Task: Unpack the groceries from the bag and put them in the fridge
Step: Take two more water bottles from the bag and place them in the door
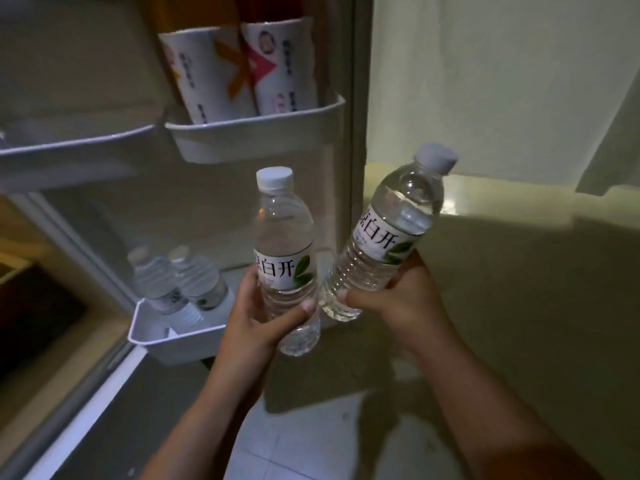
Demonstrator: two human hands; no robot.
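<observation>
I stand at the open fridge door [343, 81]. My left hand [252, 317] grips a clear water bottle [284, 244] with a white cap, held upright by its lower half. My right hand [401, 299] grips a second water bottle [391, 233] of the same kind, tilted to the right. Both bottles hang just right of the lower door shelf [166, 337], where two more water bottles [180, 285] stand side by side. The grocery bag is out of view.
The upper door shelf [256, 136] holds two tall cartons [239, 71] with white labels. An inner fridge shelf [69, 150] juts out at the left. White floor tiles [311, 438] lie below and a pale wall [502, 81] stands at the right.
</observation>
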